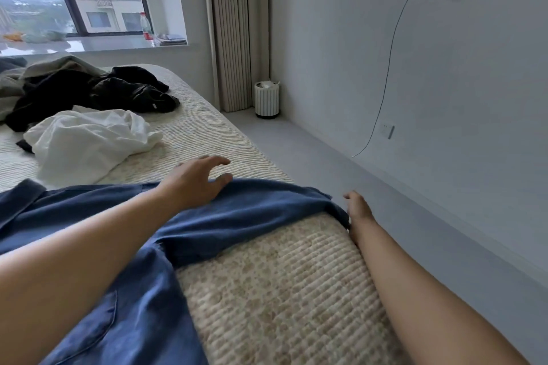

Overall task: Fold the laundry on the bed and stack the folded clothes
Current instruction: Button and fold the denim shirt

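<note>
A blue denim garment (237,216) lies spread across the near part of the bed (281,290), one leg or sleeve reaching to the right edge. My left hand (198,181) lies flat on its upper edge with straight fingers. At the bed's right edge my right hand (357,207) pinches the end of that blue piece. A crumpled white garment (86,142) lies further back on the left. Behind it is a heap of black clothes (98,92) and a grey-green piece (59,67).
The bed's right edge drops to a grey floor (311,151) along a white wall. A striped waste bin (267,99) stands in the corner by the curtain. A cable (385,74) hangs from a wall charger. A bottle (146,28) stands on the windowsill.
</note>
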